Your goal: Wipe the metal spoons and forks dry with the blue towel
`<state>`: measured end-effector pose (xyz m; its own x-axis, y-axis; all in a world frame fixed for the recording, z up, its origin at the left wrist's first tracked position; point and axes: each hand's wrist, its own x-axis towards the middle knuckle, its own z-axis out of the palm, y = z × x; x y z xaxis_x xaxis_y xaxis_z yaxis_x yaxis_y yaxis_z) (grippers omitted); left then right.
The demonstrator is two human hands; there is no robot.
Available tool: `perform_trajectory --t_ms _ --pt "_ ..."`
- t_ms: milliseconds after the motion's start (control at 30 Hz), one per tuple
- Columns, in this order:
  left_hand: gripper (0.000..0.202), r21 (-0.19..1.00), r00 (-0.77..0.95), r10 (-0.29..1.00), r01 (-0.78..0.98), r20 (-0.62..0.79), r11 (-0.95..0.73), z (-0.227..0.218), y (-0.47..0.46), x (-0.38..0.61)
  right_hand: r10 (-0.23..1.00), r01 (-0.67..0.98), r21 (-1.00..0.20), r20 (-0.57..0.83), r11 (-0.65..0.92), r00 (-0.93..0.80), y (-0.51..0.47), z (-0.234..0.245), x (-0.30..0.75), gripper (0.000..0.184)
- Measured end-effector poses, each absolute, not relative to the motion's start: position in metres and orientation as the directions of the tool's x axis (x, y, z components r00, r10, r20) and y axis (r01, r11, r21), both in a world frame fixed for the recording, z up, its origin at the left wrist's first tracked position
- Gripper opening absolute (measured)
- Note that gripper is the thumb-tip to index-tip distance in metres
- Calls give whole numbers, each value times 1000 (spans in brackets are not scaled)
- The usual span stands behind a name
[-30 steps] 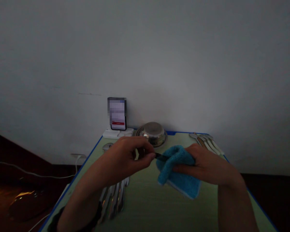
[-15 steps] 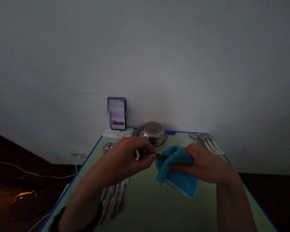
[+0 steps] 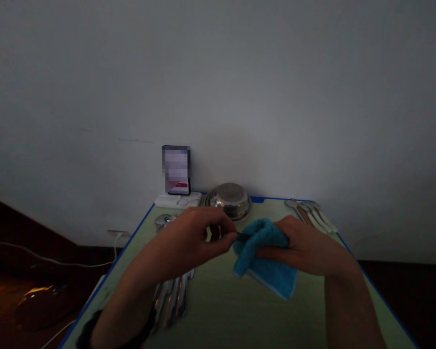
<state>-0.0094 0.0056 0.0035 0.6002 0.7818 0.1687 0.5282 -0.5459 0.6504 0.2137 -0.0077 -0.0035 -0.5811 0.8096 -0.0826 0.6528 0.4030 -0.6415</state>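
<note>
My left hand [image 3: 199,235] pinches the handle end of a thin piece of cutlery [image 3: 242,234] above the middle of the green table [image 3: 218,310]. The far end of that cutlery is buried in a blue cloth [image 3: 265,259]. My right hand [image 3: 301,245] is wrapped round the cloth, squeezing it over the hidden end. Both hands hover just above the tabletop, almost touching each other.
Several pieces of metal cutlery [image 3: 172,298] lie under my left forearm. More utensils with pale handles [image 3: 312,215] lie at the back right. An upturned steel bowl [image 3: 228,199] and a phone [image 3: 177,170] on a white stand stand at the wall. Cables trail on the floor at left.
The visible stretch of cutlery between my hands has shortened, as it has slid further into the cloth. Both hands have stayed nearly in place.
</note>
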Motion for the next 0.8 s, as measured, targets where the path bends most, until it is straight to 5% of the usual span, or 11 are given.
perform_trajectory --t_ms 800 --pt "8 634 615 771 531 168 -562 1 5 -8 815 667 -619 -74 414 -574 -7 -4 211 28"
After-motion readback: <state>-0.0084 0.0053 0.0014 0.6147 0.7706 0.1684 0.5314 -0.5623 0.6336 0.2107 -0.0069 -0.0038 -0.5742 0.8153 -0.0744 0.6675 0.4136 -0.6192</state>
